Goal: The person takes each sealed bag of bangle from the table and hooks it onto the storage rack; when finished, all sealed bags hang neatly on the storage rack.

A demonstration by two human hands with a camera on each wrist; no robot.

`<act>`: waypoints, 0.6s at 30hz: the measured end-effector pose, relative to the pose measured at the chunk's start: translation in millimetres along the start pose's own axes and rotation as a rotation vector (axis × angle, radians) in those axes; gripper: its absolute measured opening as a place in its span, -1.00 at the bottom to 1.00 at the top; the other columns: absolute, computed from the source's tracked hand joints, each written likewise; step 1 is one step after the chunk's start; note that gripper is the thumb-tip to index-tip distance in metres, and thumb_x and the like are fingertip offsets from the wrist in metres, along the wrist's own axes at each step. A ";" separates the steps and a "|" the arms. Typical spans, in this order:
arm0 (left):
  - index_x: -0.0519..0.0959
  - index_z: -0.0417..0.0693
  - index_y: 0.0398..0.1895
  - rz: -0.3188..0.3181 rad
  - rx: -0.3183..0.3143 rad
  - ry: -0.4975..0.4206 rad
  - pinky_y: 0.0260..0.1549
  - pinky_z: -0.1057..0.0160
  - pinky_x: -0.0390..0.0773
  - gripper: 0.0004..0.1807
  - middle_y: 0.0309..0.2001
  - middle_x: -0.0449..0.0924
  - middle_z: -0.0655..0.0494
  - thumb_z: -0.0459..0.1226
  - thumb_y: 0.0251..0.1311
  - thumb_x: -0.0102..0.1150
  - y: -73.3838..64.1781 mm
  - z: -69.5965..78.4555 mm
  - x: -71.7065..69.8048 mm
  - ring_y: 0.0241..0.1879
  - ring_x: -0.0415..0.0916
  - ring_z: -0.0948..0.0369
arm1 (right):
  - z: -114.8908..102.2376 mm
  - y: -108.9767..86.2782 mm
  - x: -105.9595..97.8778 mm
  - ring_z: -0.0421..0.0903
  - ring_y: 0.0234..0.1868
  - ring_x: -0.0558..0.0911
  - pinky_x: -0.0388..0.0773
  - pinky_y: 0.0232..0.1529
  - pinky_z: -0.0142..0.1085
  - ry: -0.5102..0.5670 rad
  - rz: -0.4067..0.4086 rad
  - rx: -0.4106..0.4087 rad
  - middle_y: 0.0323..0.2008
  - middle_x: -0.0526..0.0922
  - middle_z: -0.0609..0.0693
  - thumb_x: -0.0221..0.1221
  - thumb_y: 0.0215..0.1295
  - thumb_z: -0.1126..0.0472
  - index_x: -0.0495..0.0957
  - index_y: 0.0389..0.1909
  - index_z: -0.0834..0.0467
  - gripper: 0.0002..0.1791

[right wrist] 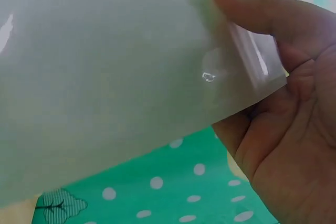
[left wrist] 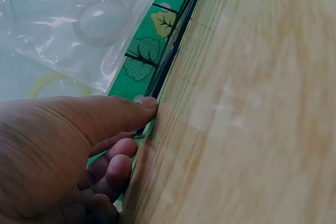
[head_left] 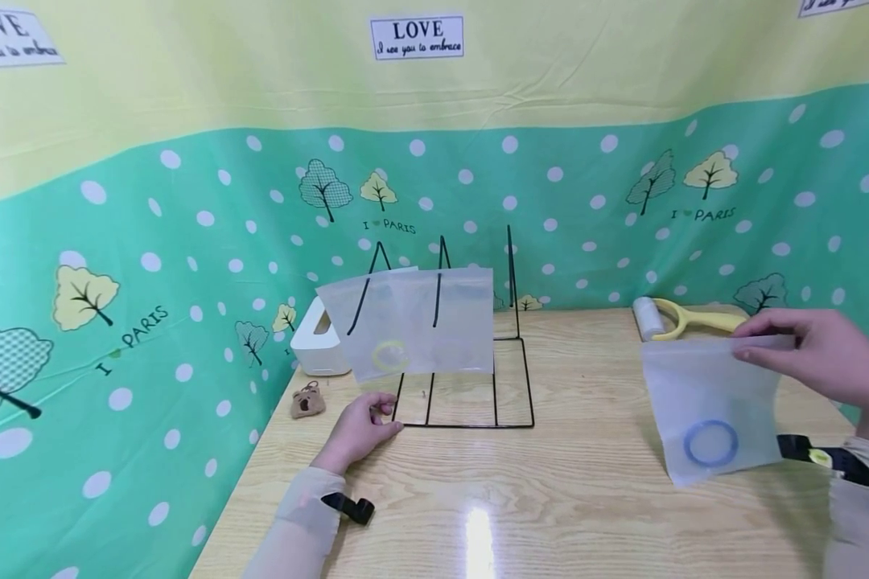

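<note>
In the head view, my left hand (head_left: pixel 358 434) pinches the front left corner of a black wire rack (head_left: pixel 478 426) on the table. Two frosted plastic bags hang on the rack's upright prongs: the left bag (head_left: pixel 358 318) holds a yellow ring (head_left: pixel 378 359), and a second bag (head_left: pixel 467 322) overlaps it on the right. The left wrist view shows a pale ring (left wrist: pixel 80 29) inside one bag. Off to the right, my right hand (head_left: pixel 818 354) pinches the top edge of another frosted bag (head_left: pixel 666 386), held up with a blue ring (head_left: pixel 710 464) near its bottom. The rack's right prong (head_left: pixel 512 273) bears no bag.
Behind the bags on the left stands a white box (head_left: pixel 311 354) with a brown plush keychain (head_left: pixel 307 402) in front of it. A lint roller (head_left: pixel 648 319) with a yellow handle lies at the back right. A green and yellow patterned curtain (head_left: pixel 586 169) borders the table.
</note>
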State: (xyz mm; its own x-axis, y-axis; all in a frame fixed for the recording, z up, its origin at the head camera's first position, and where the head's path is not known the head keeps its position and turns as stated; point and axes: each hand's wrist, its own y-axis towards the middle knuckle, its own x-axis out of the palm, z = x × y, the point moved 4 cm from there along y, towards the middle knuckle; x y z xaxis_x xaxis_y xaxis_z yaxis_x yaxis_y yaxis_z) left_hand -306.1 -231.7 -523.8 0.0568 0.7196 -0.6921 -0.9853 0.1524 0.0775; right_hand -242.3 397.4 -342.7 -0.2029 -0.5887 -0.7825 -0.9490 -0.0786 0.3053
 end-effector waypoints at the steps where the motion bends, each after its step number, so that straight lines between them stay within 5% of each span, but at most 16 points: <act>1: 0.67 -0.07 0.16 0.000 0.002 -0.001 -0.27 0.18 0.52 -0.51 -0.18 0.60 0.22 -0.22 0.16 0.58 0.0 -0.1 0.1 -0.34 0.50 0.24 | -3.7 0.0 -0.2 -0.28 -0.40 0.65 0.59 -0.46 -0.36 0.002 0.003 0.001 -0.32 0.72 -0.08 0.43 0.36 0.21 0.75 -0.19 0.10 -0.91; 10: 0.66 -0.08 0.17 0.002 -0.002 0.005 -0.28 0.19 0.52 -0.51 -0.17 0.61 0.20 -0.22 0.17 0.57 -0.7 1.1 -1.2 -0.34 0.50 0.25 | -39.4 4.6 2.2 -0.23 -0.37 0.66 0.56 -0.39 -0.49 0.087 0.060 -0.069 -0.30 0.71 -0.06 0.45 0.31 0.27 0.77 -0.28 0.05 -0.93; 18: 0.66 -0.09 0.17 -0.001 -0.003 -0.004 -0.27 0.18 0.50 -0.50 -0.18 0.60 0.20 -0.22 0.17 0.57 0.5 1.0 0.2 -0.34 0.49 0.26 | -57.6 13.9 6.4 -0.38 -0.31 0.70 0.53 -0.34 -0.57 0.191 0.134 -0.130 -0.28 0.76 -0.20 0.43 0.31 0.35 0.77 -0.23 0.13 -0.91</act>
State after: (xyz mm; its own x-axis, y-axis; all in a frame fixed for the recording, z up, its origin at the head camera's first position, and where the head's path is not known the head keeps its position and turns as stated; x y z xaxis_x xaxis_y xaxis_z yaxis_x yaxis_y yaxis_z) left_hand -306.4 -230.8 -523.2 0.0581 0.7222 -0.6892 -0.9858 0.1506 0.0746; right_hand -242.9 346.2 -312.2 -0.2635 -0.7413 -0.6173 -0.8755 -0.0850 0.4758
